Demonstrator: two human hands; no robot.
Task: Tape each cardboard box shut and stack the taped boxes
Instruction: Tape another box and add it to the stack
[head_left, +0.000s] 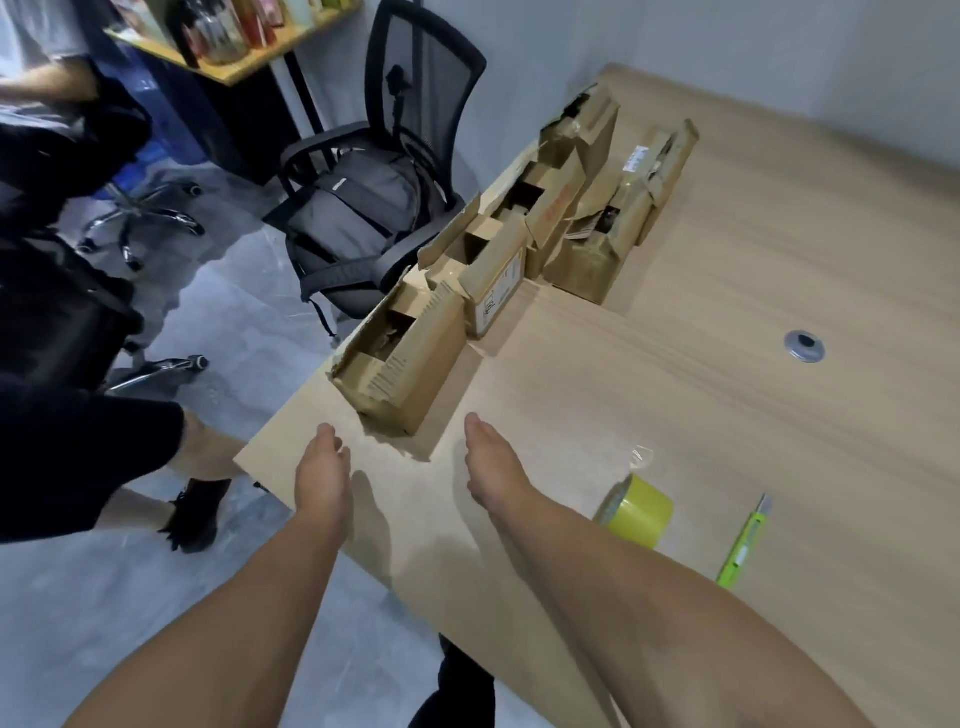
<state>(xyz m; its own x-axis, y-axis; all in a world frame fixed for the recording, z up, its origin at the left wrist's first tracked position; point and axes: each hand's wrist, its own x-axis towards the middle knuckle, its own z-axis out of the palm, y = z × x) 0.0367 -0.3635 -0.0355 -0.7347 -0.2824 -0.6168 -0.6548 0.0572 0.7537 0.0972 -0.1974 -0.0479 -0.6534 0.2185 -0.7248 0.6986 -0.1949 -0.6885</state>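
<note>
Nearest cardboard box (402, 358), flaps open, sits on surface (727, 312) just beyond and between both hands. Left hand (322, 478) and right hand (491, 462): fingers straight, holding nothing. Tape roll (636, 512) beside right forearm.

Cardboard boxes (410, 358) brown, one with red print; tape roll (636, 512) yellow; knife (743, 545) lime green; table (753, 291) pale woodgrain; chair (415, 104) black mesh.

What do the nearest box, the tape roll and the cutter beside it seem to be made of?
Nearest box: brown cardboard, matte, with torn, ragged flap edges. Tape roll: glossy yellowish plastic film, likely clear packing tape; a shiny loose end sticks up. Cutter: bright green, smooth body, probably plastic; the paler tip may be metal, too small to tell.
</note>
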